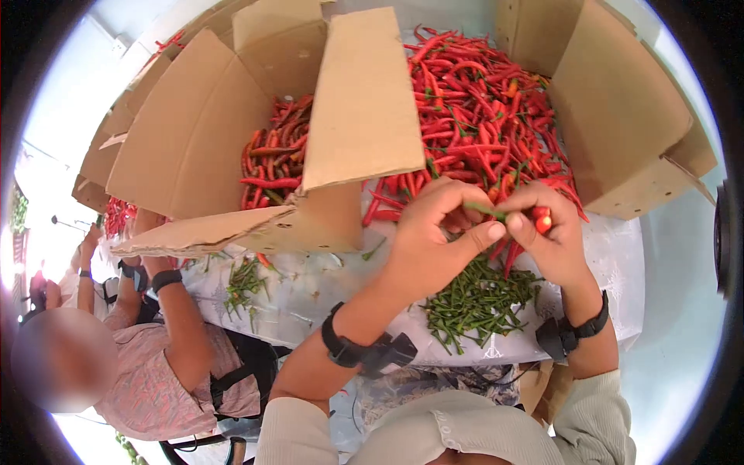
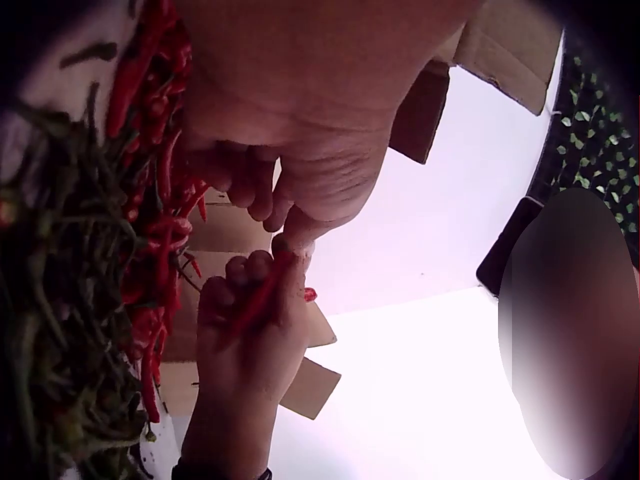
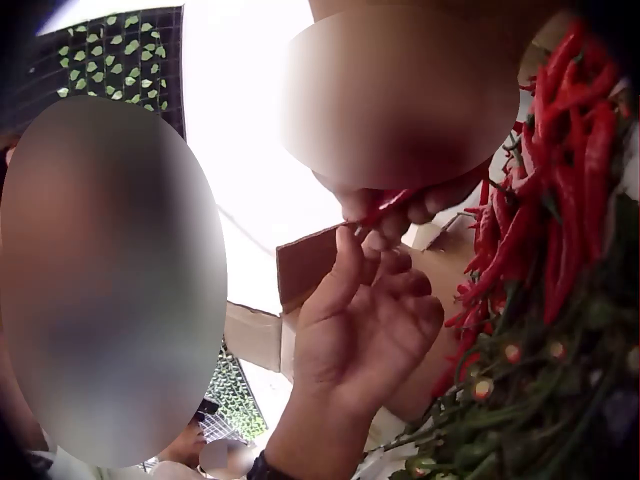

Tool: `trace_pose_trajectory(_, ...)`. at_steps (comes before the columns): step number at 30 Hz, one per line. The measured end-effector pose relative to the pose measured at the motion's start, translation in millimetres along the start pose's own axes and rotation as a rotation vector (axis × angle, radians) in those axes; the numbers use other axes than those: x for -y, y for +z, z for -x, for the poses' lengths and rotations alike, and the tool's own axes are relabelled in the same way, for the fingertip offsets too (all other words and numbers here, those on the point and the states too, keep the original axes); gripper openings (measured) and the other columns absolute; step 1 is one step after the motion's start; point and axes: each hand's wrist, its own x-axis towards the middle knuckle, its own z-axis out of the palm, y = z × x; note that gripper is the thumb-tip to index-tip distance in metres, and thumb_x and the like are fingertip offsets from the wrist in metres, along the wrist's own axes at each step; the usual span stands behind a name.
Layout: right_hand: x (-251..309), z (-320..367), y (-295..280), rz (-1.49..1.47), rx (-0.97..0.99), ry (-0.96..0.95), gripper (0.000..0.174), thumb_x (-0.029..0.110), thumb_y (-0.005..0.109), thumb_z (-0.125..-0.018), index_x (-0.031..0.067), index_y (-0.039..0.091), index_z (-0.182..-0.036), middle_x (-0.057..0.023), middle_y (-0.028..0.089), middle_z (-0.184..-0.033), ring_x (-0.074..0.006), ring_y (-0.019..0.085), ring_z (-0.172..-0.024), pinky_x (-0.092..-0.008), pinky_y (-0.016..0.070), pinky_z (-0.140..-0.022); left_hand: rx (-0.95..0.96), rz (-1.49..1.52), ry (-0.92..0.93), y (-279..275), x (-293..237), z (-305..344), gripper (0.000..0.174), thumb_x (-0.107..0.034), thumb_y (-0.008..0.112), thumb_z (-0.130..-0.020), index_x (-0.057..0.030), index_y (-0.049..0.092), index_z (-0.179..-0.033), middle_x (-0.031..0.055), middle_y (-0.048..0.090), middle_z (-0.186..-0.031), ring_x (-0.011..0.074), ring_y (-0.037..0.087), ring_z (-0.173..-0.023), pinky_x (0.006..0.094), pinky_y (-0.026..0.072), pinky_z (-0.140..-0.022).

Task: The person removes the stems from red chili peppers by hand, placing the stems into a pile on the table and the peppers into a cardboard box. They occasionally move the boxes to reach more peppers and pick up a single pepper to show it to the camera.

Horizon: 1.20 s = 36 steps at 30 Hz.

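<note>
My left hand [image 1: 434,236] pinches a green chili stem [image 1: 487,209] between thumb and forefinger. Right beside it, my right hand [image 1: 554,240] grips red chilies [image 1: 542,219], whose ends show between the fingers. The fingertips of both hands meet at the stem. In the left wrist view a red chili [image 2: 262,305] lies across the right palm. The right wrist view has the left hand [image 3: 365,330] with thumb and forefinger at the chili's end [image 3: 388,206]. Below the hands lies a pile of green stems [image 1: 484,306], and a large heap of red chilies [image 1: 480,108] lies beyond them.
A cardboard box [image 1: 201,132] with dark red chilies stands to the left, its flap [image 1: 364,101] jutting toward the heap. Another cardboard piece [image 1: 628,108] stands at the right. A smaller stem pile [image 1: 246,287] lies on the white tablecloth [image 1: 310,287]. Another person [image 1: 178,364] sits at the left.
</note>
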Motion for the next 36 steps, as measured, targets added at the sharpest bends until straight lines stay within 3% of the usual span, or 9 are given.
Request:
trace_pose_trajectory(2,4.2,7.1,7.1,-0.239,0.011,0.191,0.015,0.016,0.063,-0.093,0.0021,0.059,-0.097,-0.0022,0.057,-0.081,-0.0066,0.052,-0.067,-0.0214,0.0428,-0.06,0.037,0.01,-0.045,-1.9,-3.1,1.7,0.024,-0.01,0.075,-0.082,-0.0036,0.064,-0.103,0.003,0.058,-0.1,0.0091,0.056,-0.089,0.0244,0.0456,-0.077)
trace_pose_trajectory(6,13.3,6.3,3.5,-0.202,0.021,0.351,0.017,0.017,0.067,-0.089,0.0031,0.057,-0.092,-0.001,0.055,-0.079,-0.0053,0.052,-0.065,-0.0205,0.0423,-0.057,0.016,-0.003,0.005,-2.7,-4.9,0.1,0.017,-0.01,0.075,-0.081,-0.0035,0.066,-0.094,0.0043,0.061,-0.094,0.0115,0.058,-0.085,0.0253,0.046,-0.076)
trace_pose_trajectory(9,3.4,6.0,3.2,-0.026,-0.004,0.158,0.019,0.014,0.072,-0.085,0.0036,0.058,-0.09,-0.0008,0.056,-0.08,-0.0052,0.053,-0.065,-0.021,0.0437,-0.057,-0.019,-0.039,0.005,-1.7,-10.9,-1.2,0.013,-0.01,0.075,-0.08,-0.0045,0.067,-0.088,0.0036,0.062,-0.088,0.0123,0.058,-0.081,0.0258,0.0457,-0.074)
trace_pose_trajectory(15,14.5,4.7,2.8,-0.075,0.052,0.265,0.023,0.011,0.079,-0.077,0.0045,0.06,-0.088,-0.0007,0.058,-0.081,-0.0077,0.053,-0.07,-0.0241,0.044,-0.062,0.001,-0.175,0.06,-3.8,-10.4,-1.8,0.013,-0.013,0.075,-0.078,-0.0048,0.066,-0.083,0.0041,0.062,-0.079,0.0157,0.058,-0.076,0.028,0.0449,-0.069)
trace_pose_trajectory(18,9.8,3.9,2.6,0.181,0.056,0.112,0.023,0.012,0.079,-0.076,0.004,0.061,-0.087,-0.0014,0.06,-0.08,-0.008,0.052,-0.068,-0.0242,0.0433,-0.062,-0.004,-0.221,0.101,-3.4,-6.3,-3.0,0.013,-0.012,0.074,-0.078,-0.0042,0.065,-0.082,0.0047,0.062,-0.077,0.0166,0.058,-0.075,0.0285,0.0447,-0.067)
trace_pose_trajectory(24,19.0,4.4,2.7,0.289,0.09,0.142,0.018,0.009,0.077,-0.077,0.0039,0.062,-0.085,-0.0019,0.06,-0.076,-0.0071,0.052,-0.066,-0.0233,0.0428,-0.06,0.059,-0.164,0.052,-5.3,-2.8,-3.8,0.01,-0.01,0.073,-0.079,-0.0041,0.065,-0.082,0.0045,0.059,-0.078,0.0159,0.057,-0.074,0.0299,0.0444,-0.066)
trace_pose_trajectory(30,22.6,5.8,-4.8,-0.108,0.149,0.46,0.016,0.012,0.074,-0.082,0.0045,0.061,-0.087,-0.0003,0.06,-0.079,-0.0076,0.053,-0.07,-0.0235,0.0442,-0.063,0.135,0.021,0.018,-7.2,1.0,-2.7,0.011,-0.01,0.072,-0.081,-0.0041,0.064,-0.086,0.0035,0.059,-0.082,0.0129,0.055,-0.079,0.0274,0.0426,-0.07)
trace_pose_trajectory(33,11.3,3.3,-12.2,0.016,0.057,0.21,0.019,0.016,0.073,-0.083,0.0037,0.061,-0.09,-0.0009,0.06,-0.083,-0.009,0.054,-0.074,-0.0246,0.0455,-0.068,0.111,0.04,-0.032,-6.9,0.0,-2.0,0.01,-0.007,0.071,-0.08,-0.0041,0.063,-0.084,0.0034,0.058,-0.082,0.0125,0.055,-0.08,0.0262,0.0417,-0.071)
trace_pose_trajectory(36,-2.5,-2.2,-18.2,0.178,-0.256,0.176,0.023,0.019,0.075,-0.082,0.0032,0.061,-0.092,-0.0012,0.06,-0.087,-0.0097,0.055,-0.078,-0.0253,0.046,-0.072,0.045,-0.077,-0.045,-7.3,-4.7,-2.2,0.011,-0.004,0.07,-0.077,-0.0038,0.061,-0.082,0.0029,0.057,-0.081,0.0125,0.055,-0.079,0.0269,0.0429,-0.071)
